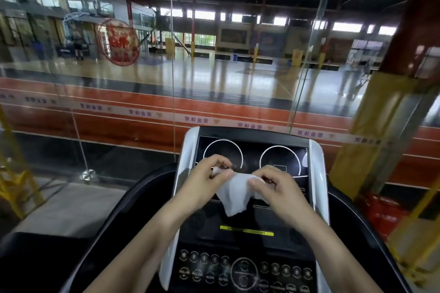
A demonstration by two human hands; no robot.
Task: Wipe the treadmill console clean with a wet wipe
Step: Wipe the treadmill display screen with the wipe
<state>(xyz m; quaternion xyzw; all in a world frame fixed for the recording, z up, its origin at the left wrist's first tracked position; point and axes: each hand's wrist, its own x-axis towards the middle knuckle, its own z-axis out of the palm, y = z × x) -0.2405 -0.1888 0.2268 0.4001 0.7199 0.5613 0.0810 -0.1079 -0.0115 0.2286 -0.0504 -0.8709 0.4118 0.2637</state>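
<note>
head view, one frame. item: treadmill console (252, 240), black face with silver side trim, standing lower centre; two white ring outlines on its upper screen, a yellow strip across the middle, rows of round buttons along the bottom. item: wet wipe (234, 194), white, partly unfolded, was held up in front of the console screen between both hands, its lower edge hanging loose; whether it touched the screen could not be told. item: left hand (204, 179), fingers (220, 162) curled narrow, pinched the wipe's upper left corner. item: right hand (282, 191), thumb and fingers curled narrow, pinched the wipe's upper right edge. both bare forearms reached in from the lower edge. item: black curved handrail (123, 211), ran down the left of the console. item: glass wall (119, 83), stood just behind the treadmill, with a red round decal (120, 41) upper left and a printed band across its lower part. beyond the glass: orange running track (133, 107), glossy sports hall floor, ceiling lamps. item: yellow padded pillar (371, 131), stood right of the console, red container (383, 214) near its foot.
</note>
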